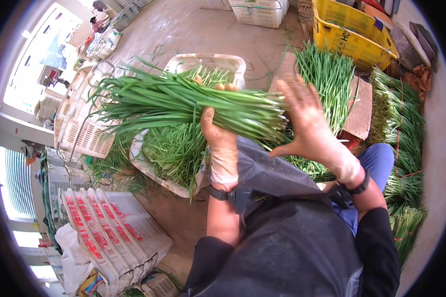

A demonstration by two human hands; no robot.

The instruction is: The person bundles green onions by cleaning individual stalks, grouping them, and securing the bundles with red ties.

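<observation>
Greens, long and thin with pale ends, form a thick bunch (178, 101) held up crosswise in front of the seated person's black apron (287, 237), leafy tips to the left and pale ends to the right. From where I stand, the left hand (218, 131) has it around the middle, thumb on the near side, fingers curled over the far side and pressing the stalks together. The right hand (307, 119) is blurred, its fingers apart and its thumb stretched well away from them, just beside the pale ends; I can't tell whether it touches them. A dark band circles each wrist.

The bunch hangs over loose greens (171, 153) heaped below it, and past it shows the rim of a white basket (210, 59). Beyond the right hand, more greens (327, 81) lie on a brown board (361, 109), near a yellow crate (349, 44). Farther right, along the wall, runs a row of bundles (401, 138) with orange-red ties.

Over on the left a white crate (86, 121) stands tilted; nearer to the person is a pale crate (114, 218) with red markings. Far back at the upper left, another person (99, 24) shows small beside some crates.
</observation>
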